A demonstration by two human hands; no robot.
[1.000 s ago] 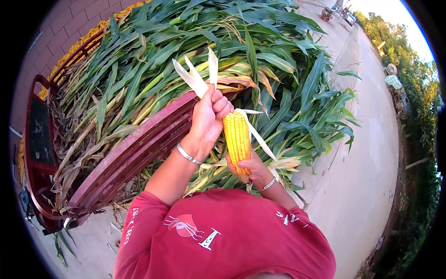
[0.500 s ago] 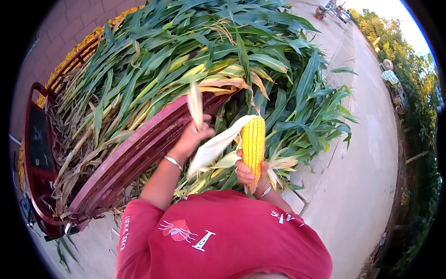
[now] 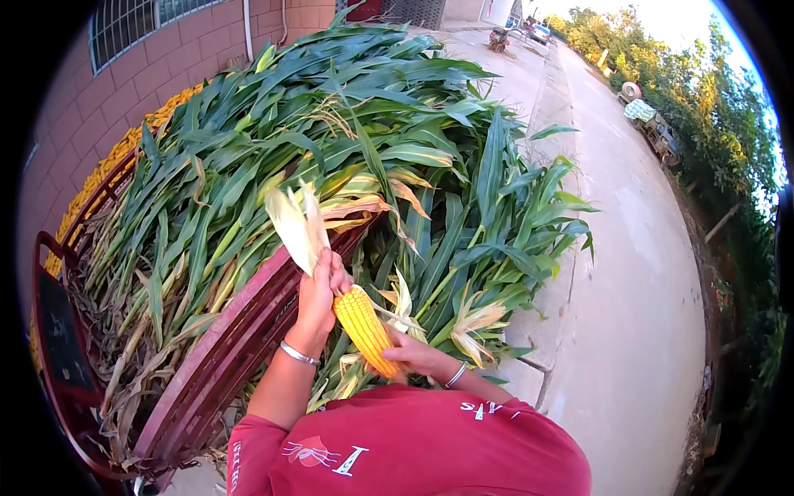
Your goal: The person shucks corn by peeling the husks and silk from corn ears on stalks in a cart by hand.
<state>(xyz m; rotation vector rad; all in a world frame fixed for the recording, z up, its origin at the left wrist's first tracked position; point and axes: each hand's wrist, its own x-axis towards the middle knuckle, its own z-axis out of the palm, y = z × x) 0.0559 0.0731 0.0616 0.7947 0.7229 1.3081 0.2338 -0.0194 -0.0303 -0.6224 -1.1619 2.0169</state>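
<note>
Gripping pale husk [image 3: 296, 230] in curled fingers, the left hand [image 3: 319, 291] is just left of the frame's middle, right by the upper end of a yellow corn cob [image 3: 362, 329]. The right hand [image 3: 416, 354] has its fingers closed around the cob's lower end, below centre. Each wrist carries a bracelet [image 3: 298, 354] (silvery, both). Beyond, leafy stalks [image 3: 248, 178] heap across the upper left behind a red rail [image 3: 211, 354]; a pale road [image 3: 628, 289] runs along the right.

The sky [image 3: 685, 13] glares, and fisheye edges curve
</note>
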